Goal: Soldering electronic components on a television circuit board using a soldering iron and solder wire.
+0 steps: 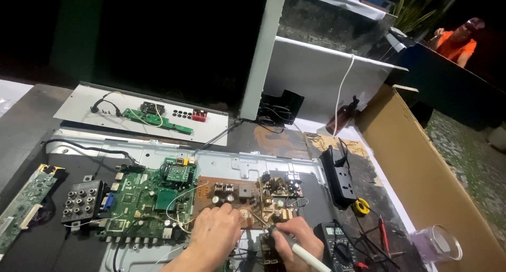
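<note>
A green circuit board lies at the left of the surface, the brown circuit board just right of it. The left hand rests fingers-down on the brown board, grip loosely curled, holding nothing visible. The right hand has its grip pressed around a white-handled soldering iron, tip at the brown board. A multimeter sits rightward.

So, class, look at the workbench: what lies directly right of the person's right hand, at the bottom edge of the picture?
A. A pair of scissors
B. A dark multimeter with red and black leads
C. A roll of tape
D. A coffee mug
B: a dark multimeter lies just right of the right hand, its leads trailing rightward.
</note>
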